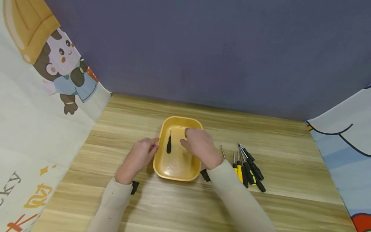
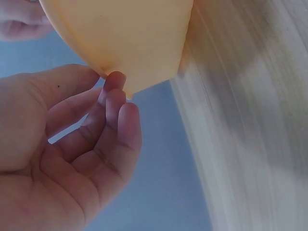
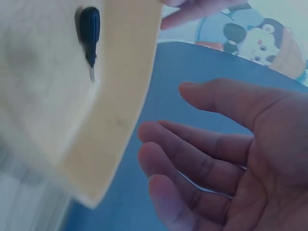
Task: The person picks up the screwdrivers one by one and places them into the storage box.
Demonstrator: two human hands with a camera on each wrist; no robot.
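In the head view a yellow plastic tray sits on the wooden table, and one small black screwdriver lies inside it, its tip toward the far side. My left hand is at the tray's left rim. The left wrist view shows its thumb and fingertips pinching that rim. Over the tray's right side hovers my right hand, covering part of the rim. In the right wrist view its fingers are relaxed and apart, with nothing between them.
Several screwdrivers with black and yellow handles lie in a loose bunch right of the tray, partly behind the right sleeve. A dark blue-grey panel rises behind the table. Printed cartoon sheets flank both sides.
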